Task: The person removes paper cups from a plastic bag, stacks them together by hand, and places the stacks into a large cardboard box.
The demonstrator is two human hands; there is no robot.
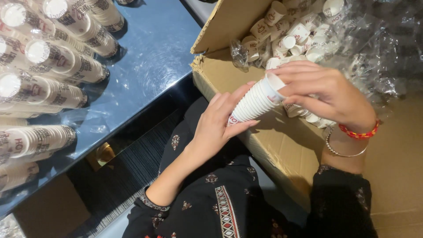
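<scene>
A short stack of white paper cups [256,100] lies tilted above the edge of an open cardboard box [291,150]. My left hand [220,121] cradles the stack from below and behind. At the stack's open top end, my right hand [328,90] has its fingers curled over the rim of the uppermost cup. That wrist wears a red bracelet and a thin metal bangle. Inside the box, loose white paper cups [291,33] lie in a crumpled clear plastic bag [379,48].
Several tall stacks of printed paper cups [57,66] stand on a shiny dark table [154,57] at the left. A box flap [229,22] stands up between table and box. My lap in dark patterned clothing fills the bottom middle.
</scene>
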